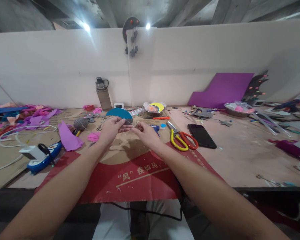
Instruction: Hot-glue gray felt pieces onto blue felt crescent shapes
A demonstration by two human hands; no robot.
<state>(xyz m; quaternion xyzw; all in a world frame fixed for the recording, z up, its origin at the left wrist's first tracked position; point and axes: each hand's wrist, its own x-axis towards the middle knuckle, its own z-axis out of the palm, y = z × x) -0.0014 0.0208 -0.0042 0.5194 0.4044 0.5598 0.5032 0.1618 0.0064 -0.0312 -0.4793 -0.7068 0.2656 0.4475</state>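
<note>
My left hand (114, 127) grips a dark blue rounded sheet piece (119, 114) by its lower edge, thumb on top. Close beside it, the fingers of my right hand (143, 132) are pinched together at the edge of that piece. A thin strand seems to run between the fingertips, too fine to name. Just beyond my right hand lies a blue glue gun (155, 128), partly hidden. To its right are scissors (180, 136) with one yellow and one red handle. A ball of grey yarn (81, 123) sits left of my left hand.
A black phone (202, 136) lies right of the scissors. A bottle (103, 95) and a bowl (152, 108) stand at the back. A blue power strip (45, 158) with a white plug and cables is at left, near pink and purple scraps (68, 136). Red printed paper (130, 186) covers the front edge.
</note>
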